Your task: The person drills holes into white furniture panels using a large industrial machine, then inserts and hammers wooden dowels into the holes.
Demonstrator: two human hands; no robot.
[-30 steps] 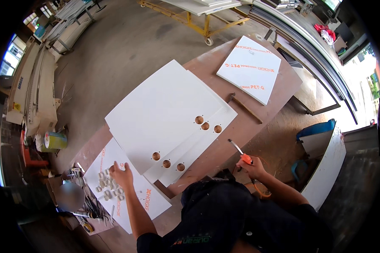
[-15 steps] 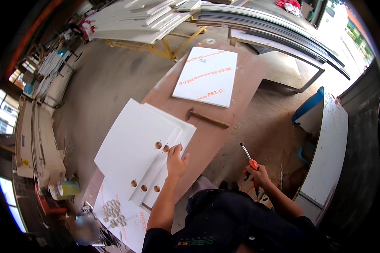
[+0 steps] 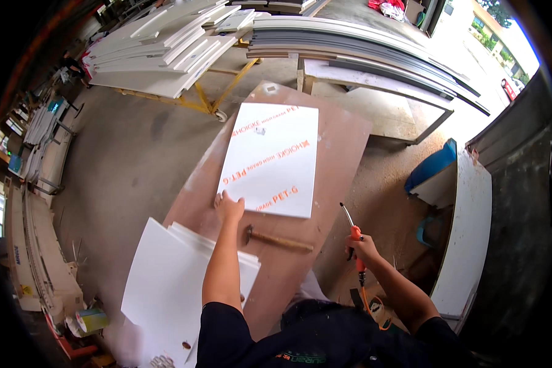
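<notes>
Touching the near left corner of an orange-printed white board [image 3: 270,165] with the left hand [image 3: 230,210]; impossible to tell whether gripping or merely resting there. Holding a red-orange air blow gun [image 3: 356,232] in the right hand [image 3: 364,248], closed around its body, well apart from the left, with an orange hose [image 3: 365,299] running off on the near side. As for the board: flat on the brown counter [image 3: 343,138], just beyond a wooden-handled hammer [image 3: 282,241] and to the far right of stacked plain white panels [image 3: 159,282]. Likely stiff, and awkward to lift single-handed, judging by the broad face and thick edge. Probably slick on top. Prone, perhaps, to chipping at the corners. Best taken by both long edges, left and right, around mid-length, with support from beneath.
</notes>
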